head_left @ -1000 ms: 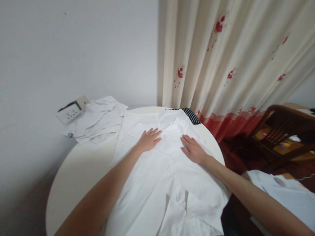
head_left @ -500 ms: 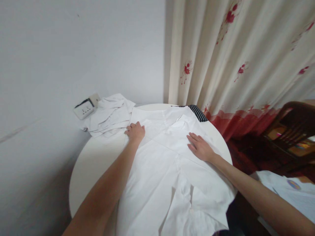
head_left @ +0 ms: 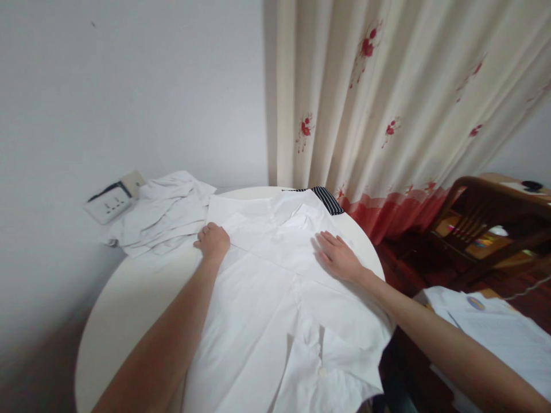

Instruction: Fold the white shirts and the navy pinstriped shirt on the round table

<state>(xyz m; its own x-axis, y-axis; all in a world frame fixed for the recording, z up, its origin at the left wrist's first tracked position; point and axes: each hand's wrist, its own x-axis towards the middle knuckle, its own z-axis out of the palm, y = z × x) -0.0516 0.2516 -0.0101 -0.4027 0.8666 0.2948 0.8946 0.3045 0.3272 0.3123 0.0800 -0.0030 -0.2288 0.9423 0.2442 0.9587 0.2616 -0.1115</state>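
Observation:
A white garment (head_left: 258, 287), with a small button near its lower part, lies spread over a round white table (head_left: 116, 321). My left hand (head_left: 213, 241) is at its left edge, fingers bent and closed over the cloth there. Farther right, my right hand (head_left: 338, 255) rests on the garment with its palm down and fingers stretched out. Some creases run through the fabric near the far end and the lower middle. The near end of the garment passes out of the picture.
A crumpled heap of white cloth (head_left: 163, 212) lies at the table's far left, beside a wall socket (head_left: 109, 203). Black striped fabric (head_left: 328, 201) shows at the far edge. A curtain (head_left: 327, 103), a wooden chair (head_left: 447, 206) and a white printed item (head_left: 495, 321) are to the right.
My view has turned to the right, so the table and garment appear farther left. My right hand has slid slightly right over the cloth. My left hand stays at the edge.

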